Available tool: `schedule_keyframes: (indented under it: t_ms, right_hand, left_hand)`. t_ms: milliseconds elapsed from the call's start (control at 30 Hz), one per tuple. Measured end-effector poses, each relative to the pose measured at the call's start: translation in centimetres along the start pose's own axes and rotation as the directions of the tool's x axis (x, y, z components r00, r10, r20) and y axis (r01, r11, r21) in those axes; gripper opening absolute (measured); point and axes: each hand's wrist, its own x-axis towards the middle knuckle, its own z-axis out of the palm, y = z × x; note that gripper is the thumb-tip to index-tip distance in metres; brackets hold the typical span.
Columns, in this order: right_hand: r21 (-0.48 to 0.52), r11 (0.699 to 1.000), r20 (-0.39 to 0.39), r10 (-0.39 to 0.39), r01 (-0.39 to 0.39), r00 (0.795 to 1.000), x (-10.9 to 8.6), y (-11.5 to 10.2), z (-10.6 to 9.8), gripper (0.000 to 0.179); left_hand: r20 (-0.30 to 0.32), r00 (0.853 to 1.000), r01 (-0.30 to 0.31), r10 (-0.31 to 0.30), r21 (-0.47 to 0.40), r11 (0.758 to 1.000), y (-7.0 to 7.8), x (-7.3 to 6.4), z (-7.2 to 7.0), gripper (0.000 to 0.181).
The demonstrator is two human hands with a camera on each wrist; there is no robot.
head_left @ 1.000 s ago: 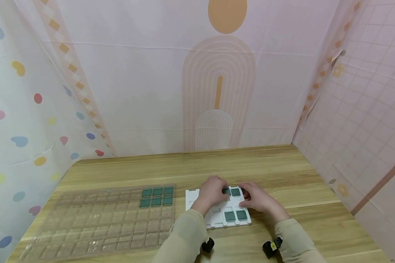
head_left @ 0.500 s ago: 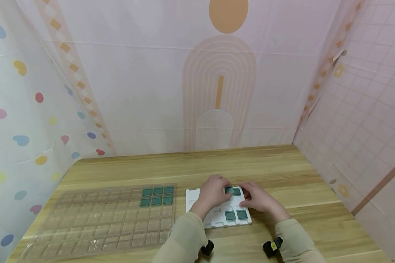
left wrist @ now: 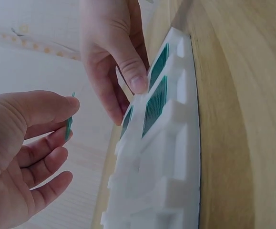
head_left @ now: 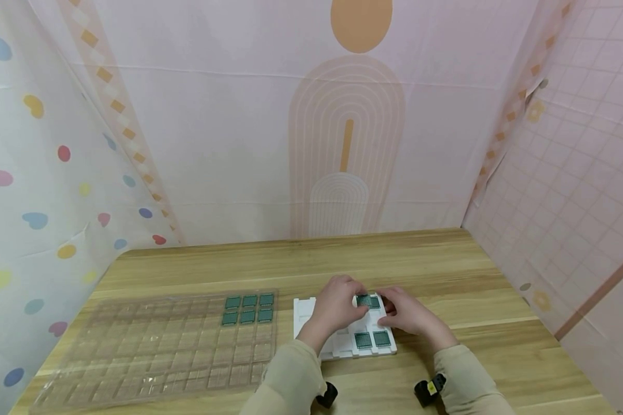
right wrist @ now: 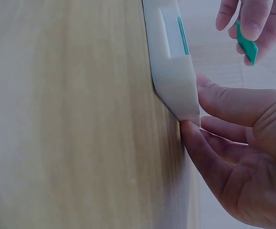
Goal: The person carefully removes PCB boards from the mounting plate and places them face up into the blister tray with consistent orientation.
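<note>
Between thumb and fingertips, my left hand (head_left: 337, 305) pinches a small green circuit board (right wrist: 247, 44), raised off the white slotted tray (head_left: 345, 346). In the left wrist view that board (left wrist: 69, 119) appears edge-on, and the left hand's lower fingers are loosely bent. My right hand (head_left: 407, 313) grips the tray's right edge, thumb against one side and fingers at the corner, as the right wrist view shows. Two boards (head_left: 372, 339) lie in the tray's near row. Another board (head_left: 375, 302) sits at its far right corner, partly overlapped by the held one in the head view.
Left of the white tray lies a large clear plastic tray (head_left: 187, 357) with many pockets. Several green boards (head_left: 247, 308) fill its far right pockets. Both trays rest on a wooden table (head_left: 394, 259), with patterned cloth (head_left: 228, 144) hanging behind.
My left hand has shifted slightly right with the board, which has come closer over the far right board. The right hand stays at the tray's edge.
</note>
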Motion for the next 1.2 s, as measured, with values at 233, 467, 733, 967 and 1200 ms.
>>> schedule_keyframes:
  t_ms: [233, 467, 733, 967, 1200]
  right_hand:
    - [-0.006, 1.0, 0.003, 0.0, 0.0, 1.0, 0.1, 0.0, 0.0, 0.063]
    - [-0.006, 1.0, 0.003, 0.001, 0.0, 1.0, 0.2, 0.0, 0.0, 0.062]
    - [0.005, 1.0, -0.002, -0.006, 0.006, 1.0, 0.1, 0.0, 0.0, 0.063]
    - [0.011, 1.0, -0.005, 0.012, -0.012, 1.0, 0.1, 0.0, 0.1, 0.064]
    - [0.001, 1.0, -0.003, 0.021, -0.021, 1.0, 0.0, -0.2, 0.0, 0.065]
  left_hand:
    - [-0.005, 1.0, 0.005, -0.006, -0.032, 0.999, 0.4, -0.6, 0.2, 0.023]
    - [-0.034, 0.999, -0.04, 0.039, -0.001, 0.999, 0.5, -1.3, -0.4, 0.024]
    - [-0.052, 0.996, -0.066, 0.066, -0.004, 0.998, 0.3, -2.4, -1.5, 0.024]
    - [-0.073, 0.994, -0.085, 0.086, 0.016, 0.996, -0.2, -3.1, -2.7, 0.025]
    - [-0.068, 0.992, -0.105, 0.109, 0.056, 0.993, -1.0, -3.7, -3.5, 0.025]
